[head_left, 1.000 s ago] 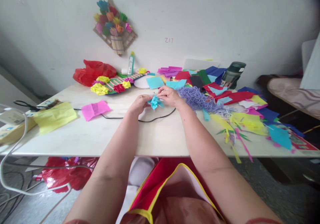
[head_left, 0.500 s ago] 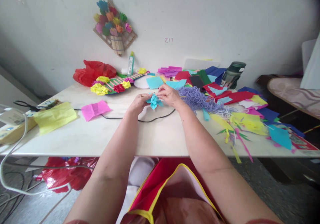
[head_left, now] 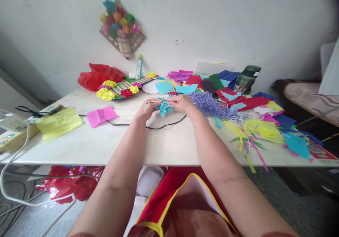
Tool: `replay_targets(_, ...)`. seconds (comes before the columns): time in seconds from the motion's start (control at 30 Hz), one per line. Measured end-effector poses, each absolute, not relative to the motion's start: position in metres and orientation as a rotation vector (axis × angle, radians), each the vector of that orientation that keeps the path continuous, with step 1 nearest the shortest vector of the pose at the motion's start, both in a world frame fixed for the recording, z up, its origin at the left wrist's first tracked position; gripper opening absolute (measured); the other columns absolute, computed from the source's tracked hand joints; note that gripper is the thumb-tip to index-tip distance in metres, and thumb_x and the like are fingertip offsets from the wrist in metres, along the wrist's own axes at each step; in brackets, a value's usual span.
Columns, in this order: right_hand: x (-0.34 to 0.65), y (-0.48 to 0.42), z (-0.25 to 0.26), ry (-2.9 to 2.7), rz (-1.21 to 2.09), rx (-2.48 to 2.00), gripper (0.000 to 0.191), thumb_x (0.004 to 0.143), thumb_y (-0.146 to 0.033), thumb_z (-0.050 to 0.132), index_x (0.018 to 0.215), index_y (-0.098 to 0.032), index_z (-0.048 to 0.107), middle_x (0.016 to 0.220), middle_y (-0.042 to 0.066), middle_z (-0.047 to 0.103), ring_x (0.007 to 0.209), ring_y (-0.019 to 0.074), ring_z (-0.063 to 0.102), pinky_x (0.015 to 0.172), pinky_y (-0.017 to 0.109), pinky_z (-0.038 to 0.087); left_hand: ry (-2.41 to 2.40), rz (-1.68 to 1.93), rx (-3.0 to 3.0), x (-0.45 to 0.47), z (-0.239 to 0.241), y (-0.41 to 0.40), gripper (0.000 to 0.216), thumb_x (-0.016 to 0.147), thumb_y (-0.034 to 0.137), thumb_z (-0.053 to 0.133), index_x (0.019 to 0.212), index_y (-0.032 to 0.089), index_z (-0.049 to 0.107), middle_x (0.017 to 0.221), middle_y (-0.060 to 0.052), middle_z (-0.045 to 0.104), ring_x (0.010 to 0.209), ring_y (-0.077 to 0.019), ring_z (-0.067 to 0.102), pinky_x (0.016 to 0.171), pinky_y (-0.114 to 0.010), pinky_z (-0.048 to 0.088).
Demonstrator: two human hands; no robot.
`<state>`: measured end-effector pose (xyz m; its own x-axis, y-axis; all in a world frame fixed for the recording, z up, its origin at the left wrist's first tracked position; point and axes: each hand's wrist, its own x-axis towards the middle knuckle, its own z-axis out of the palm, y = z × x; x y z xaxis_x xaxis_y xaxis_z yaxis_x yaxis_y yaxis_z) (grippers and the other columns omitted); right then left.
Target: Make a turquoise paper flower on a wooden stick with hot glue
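Both hands meet over the middle of the table, and the left hand and right hand are pinching a small crumpled blue paper flower between them, fingertips closed on it from either side; the folds are too small to read, and a thin stick seems to run through the flower at the left fingers, though it is hard to make out. Just under the grip a black cord curves across the pale table, partly hidden behind the wrists. Right of the grip and touching nothing of the flower lies a heap of purple yarn, and beyond that a spread of coloured paper scraps runs out to the table's right edge, some strips hanging over it. Left of the grip, well apart, sits a pink paper sheet, then a yellow sheet near the left edge. Behind the grip, toward the white wall, stand a glue bottle, a red plastic bag and a dark flask; a paper flower plaque hangs on the wall above. The near table edge in front of the forearms is bare, with open surface between the grip and that edge.
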<state>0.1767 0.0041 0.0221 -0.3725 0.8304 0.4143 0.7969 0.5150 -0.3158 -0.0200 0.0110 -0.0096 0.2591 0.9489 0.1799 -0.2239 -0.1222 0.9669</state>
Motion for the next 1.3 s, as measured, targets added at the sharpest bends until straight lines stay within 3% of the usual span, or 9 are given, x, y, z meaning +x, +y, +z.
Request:
replay_targets(0.3,0.178,0.010,0.018,-2.210,0.285,-1.258,0.029,0.090,-0.028,0.064,0.118,-0.028,0.073,0.109,0.002,0.077,0.101,0.0174,0.072,0.086,0.025,0.052,0.784,1.195,1.281,-0.019,-0.010,0.010,0.034,0.051,0.037,0.085,0.071,0.014,0.072,0.069,-0.004,0.068,0.067,-0.0153,0.060,0.068,-0.028,0.048)
replay_targets(0.63,0.177,0.005,0.023,-2.193,0.255,-1.270,0.024,0.089,-0.030,0.065,0.111,-0.031,0.076,0.116,0.001,0.074,0.108,0.0183,0.071,0.092,0.027,0.052,0.825,1.189,1.247,-0.017,-0.010,0.010,0.036,0.056,0.042,0.085,0.070,0.013,0.070,0.068,-0.004,0.066,0.065,-0.0150,0.060,0.064,-0.027,0.050)
replay_targets(0.97,0.175,0.003,0.025,-2.237,0.149,-1.319,0.026,0.090,-0.030,0.063,0.114,-0.030,0.075,0.116,0.001,0.074,0.109,0.0190,0.070,0.091,0.027,0.051,0.800,1.133,1.049,-0.016,-0.006,0.008,0.017,0.075,0.029,0.067,0.073,0.012,0.069,0.066,-0.005,0.067,0.056,-0.0150,0.060,0.055,-0.026,0.052)
replay_targets(1.3,0.172,0.001,0.028,-2.252,0.073,-1.396,0.028,0.092,-0.034,0.060,0.116,-0.031,0.074,0.116,0.001,0.075,0.108,0.0176,0.070,0.088,0.025,0.051,0.682,1.097,1.068,-0.017,-0.006,0.008,0.012,0.067,0.014,0.065,0.077,0.010,0.069,0.066,-0.006,0.069,0.053,-0.0154,0.060,0.051,-0.026,0.049)
